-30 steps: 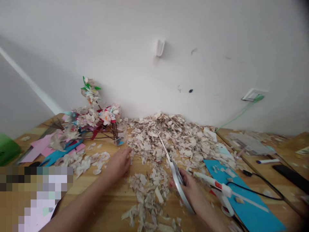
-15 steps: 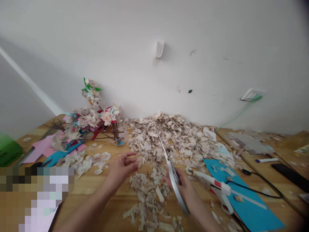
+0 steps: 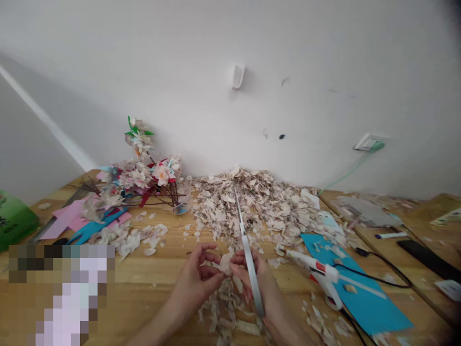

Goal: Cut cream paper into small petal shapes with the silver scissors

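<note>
My left hand [image 3: 201, 274] pinches a thin, pale petal-like piece [image 3: 226, 264] between thumb and fingers. My right hand [image 3: 255, 278] has scissors [image 3: 248, 252] in its grip, with the blades pointing away toward the heap and the pale handle along the palm. Its fingertips touch the right edge of the same piece. Below both hands lie curled, pale scraps [image 3: 230, 307]. Beyond them a large heap of dry, petal-like flakes [image 3: 252, 202] rests against the wall.
Twig-stemmed flowers [image 3: 139, 175] stand at the back left, near pink paper [image 3: 66, 221] and blue paper [image 3: 95, 228]. On the right, a white glue gun [image 3: 317, 269] lies on a blue sheet [image 3: 378, 307], with its black cable alongside. A marker [image 3: 391, 235] and a green bag [image 3: 16, 221] lie farther out.
My left hand has moved right and toward me, bringing the pale piece to my right hand's fingertips. My right hand, with the scissors, has shifted slightly left. The hands now meet.
</note>
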Demonstrator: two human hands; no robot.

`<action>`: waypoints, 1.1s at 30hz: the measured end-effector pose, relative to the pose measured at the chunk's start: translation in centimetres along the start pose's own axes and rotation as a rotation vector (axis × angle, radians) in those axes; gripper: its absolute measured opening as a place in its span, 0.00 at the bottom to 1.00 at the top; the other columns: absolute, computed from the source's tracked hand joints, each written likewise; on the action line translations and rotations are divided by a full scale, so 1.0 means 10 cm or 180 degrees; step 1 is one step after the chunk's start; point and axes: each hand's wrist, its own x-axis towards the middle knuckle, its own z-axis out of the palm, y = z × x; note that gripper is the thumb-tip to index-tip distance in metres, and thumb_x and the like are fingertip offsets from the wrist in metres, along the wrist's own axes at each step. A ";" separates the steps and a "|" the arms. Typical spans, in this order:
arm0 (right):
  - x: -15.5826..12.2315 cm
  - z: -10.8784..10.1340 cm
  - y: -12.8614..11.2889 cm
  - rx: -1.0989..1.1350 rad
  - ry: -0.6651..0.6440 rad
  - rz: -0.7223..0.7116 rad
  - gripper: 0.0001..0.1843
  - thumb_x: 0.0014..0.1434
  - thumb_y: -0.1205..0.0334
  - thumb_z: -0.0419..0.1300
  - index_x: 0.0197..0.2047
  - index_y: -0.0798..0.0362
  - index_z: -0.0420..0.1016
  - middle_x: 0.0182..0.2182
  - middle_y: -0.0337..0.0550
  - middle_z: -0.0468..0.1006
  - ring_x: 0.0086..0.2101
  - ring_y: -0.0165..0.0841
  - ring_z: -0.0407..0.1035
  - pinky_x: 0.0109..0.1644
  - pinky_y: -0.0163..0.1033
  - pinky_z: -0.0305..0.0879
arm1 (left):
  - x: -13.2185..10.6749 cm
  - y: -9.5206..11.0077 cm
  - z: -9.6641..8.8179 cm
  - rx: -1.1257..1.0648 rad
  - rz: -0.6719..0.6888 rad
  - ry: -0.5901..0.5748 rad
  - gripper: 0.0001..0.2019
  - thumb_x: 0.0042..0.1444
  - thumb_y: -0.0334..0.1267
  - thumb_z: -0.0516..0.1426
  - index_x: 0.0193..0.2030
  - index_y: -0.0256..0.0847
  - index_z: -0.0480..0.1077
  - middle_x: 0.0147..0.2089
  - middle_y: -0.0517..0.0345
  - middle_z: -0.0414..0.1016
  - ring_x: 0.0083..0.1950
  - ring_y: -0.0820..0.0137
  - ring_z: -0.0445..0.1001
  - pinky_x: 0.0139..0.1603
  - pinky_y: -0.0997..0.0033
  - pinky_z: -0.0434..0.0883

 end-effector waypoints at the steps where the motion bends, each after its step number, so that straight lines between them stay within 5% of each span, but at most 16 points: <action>1: 0.00 0.00 0.01 0.0051 0.0017 -0.0055 0.18 0.34 0.59 0.66 0.29 0.50 0.64 0.23 0.34 0.75 0.18 0.28 0.66 0.15 0.31 0.55 | 0.00 0.00 0.00 -0.0050 -0.0028 0.0010 0.25 0.37 0.38 0.64 0.42 0.42 0.58 0.31 0.63 0.68 0.27 0.75 0.71 0.27 0.75 0.64; 16: 0.05 -0.09 -0.12 -0.0544 -0.0500 -0.0368 0.16 0.36 0.61 0.65 0.30 0.51 0.64 0.24 0.35 0.75 0.27 0.35 0.71 0.31 0.37 0.66 | 0.12 0.15 -0.02 0.0222 0.0125 0.0073 0.23 0.39 0.36 0.63 0.42 0.39 0.60 0.22 0.65 0.70 0.23 0.76 0.66 0.25 0.76 0.60; 19: 0.04 -0.09 -0.12 -0.0572 -0.0538 -0.0318 0.17 0.37 0.61 0.64 0.32 0.51 0.64 0.25 0.37 0.75 0.28 0.35 0.71 0.24 0.35 0.63 | 0.13 0.14 -0.03 0.0038 0.0186 0.0173 0.24 0.40 0.37 0.63 0.43 0.39 0.59 0.24 0.63 0.71 0.26 0.75 0.68 0.28 0.75 0.62; 24: 0.04 -0.08 -0.16 -0.0573 -0.0559 -0.0111 0.18 0.36 0.58 0.63 0.31 0.52 0.62 0.24 0.35 0.72 0.13 0.23 0.58 0.11 0.30 0.49 | 0.14 0.09 -0.07 -0.0102 0.0142 0.0148 0.24 0.40 0.38 0.63 0.43 0.39 0.58 0.24 0.63 0.72 0.25 0.76 0.68 0.27 0.76 0.61; 33: 0.06 -0.06 -0.23 -0.0473 -0.0411 -0.0117 0.22 0.34 0.56 0.66 0.33 0.51 0.62 0.25 0.35 0.73 0.09 0.20 0.54 0.09 0.28 0.49 | 0.12 0.03 -0.06 -0.0234 0.0079 0.0016 0.24 0.39 0.35 0.64 0.42 0.41 0.57 0.25 0.63 0.72 0.26 0.76 0.69 0.28 0.77 0.63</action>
